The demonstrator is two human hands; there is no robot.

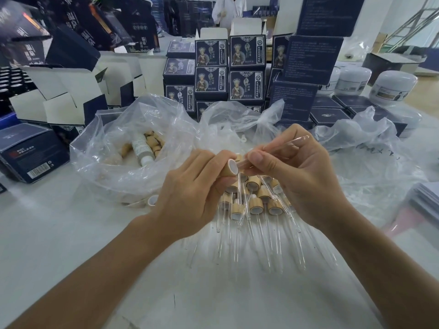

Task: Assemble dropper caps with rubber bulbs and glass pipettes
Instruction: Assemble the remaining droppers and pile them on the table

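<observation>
Head view: both hands raised over the white surface [71,245], centre frame. Left hand [190,186] curls round a bamboo-coloured dropper cap [229,167], white inner face turned toward the camera; most of the cap body is hidden by the fingers. Right hand [299,176] pinches a glass pipette [280,148] between thumb and fingers, its near end at the cap's opening and its far tip pointing up and right. Whether the pipette is already seated in the cap cannot be told; the thumb covers the joint. Any rubber bulb on that cap is hidden by the left hand.

Directly below the hands lies a pile of assembled droppers [254,205], caps far, glass tubes toward the near edge; the tubes are clear and hard to count, some hidden by the right wrist.

Far left, an open plastic bag [114,148] holds loose caps [154,141] and a pale bottle [141,148], blurred by the film. More crumpled plastic bags [237,119] behind the hands, contents unclear. Stacked dark blue boxes [247,67] fill the far side, white jars [394,87] far right. A person in white [229,10] stands at the far edge, cut off by the frame top.
</observation>
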